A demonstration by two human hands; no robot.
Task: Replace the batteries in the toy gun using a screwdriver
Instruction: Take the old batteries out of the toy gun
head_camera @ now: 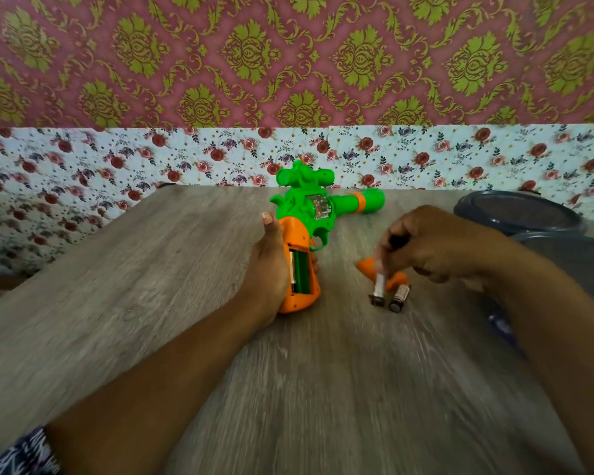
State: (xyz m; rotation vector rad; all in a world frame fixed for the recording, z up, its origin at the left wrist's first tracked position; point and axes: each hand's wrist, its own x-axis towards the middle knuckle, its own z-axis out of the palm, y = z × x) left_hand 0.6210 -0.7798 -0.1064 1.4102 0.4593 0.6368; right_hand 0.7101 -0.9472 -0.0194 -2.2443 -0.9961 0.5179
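From the head camera, the toy gun lies flat on the wooden table, its green barrel pointing right and its orange grip running toward the person. The left hand cups that grip from the left, thumb stretched up along its edge. The battery bay is uncovered and seems to hold one cell along its left wall, with the green slot beside it apparently empty.

The right hand sits to the right of the grip, fingers curled, pinching a white battery by its upper end — it hangs tilted, lower end just above or on the table; blur hides which. A darker battery lies just beside it, and the orange cover rests behind both.

The bay's long axis runs near to far, so the pinched cell must travel left and swing parallel to it. The right hand is the nearer one.
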